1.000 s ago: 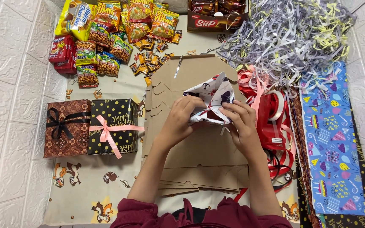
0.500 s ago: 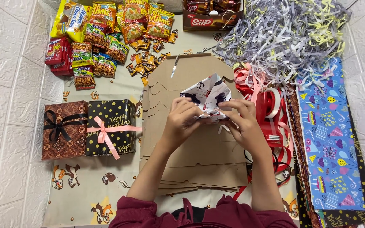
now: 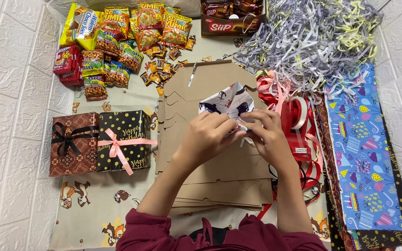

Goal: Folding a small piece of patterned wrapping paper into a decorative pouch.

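My left hand [image 3: 208,137] and my right hand [image 3: 267,135] meet over a small box wrapped in white patterned paper [image 3: 231,102]. Both hands press and pinch the paper's near flap, and their fingertips touch at the middle. The far flaps of the paper stand up in points behind my fingers. The wrapped box rests on a stack of flat brown cardboard box blanks [image 3: 219,176]. The near side of the box is hidden by my hands.
Two finished gift boxes sit at the left: a brown one with a black bow [image 3: 73,143] and a black dotted one with a pink ribbon [image 3: 125,139]. Snack packets [image 3: 117,37] lie at the back left, shredded paper [image 3: 312,37] at the back right, red ribbon rolls [image 3: 298,121] and blue wrapping paper [image 3: 364,153] on the right.
My left hand has slid right over the near flap until it meets my right hand. The upright paper flaps have been pushed lower and flatter.
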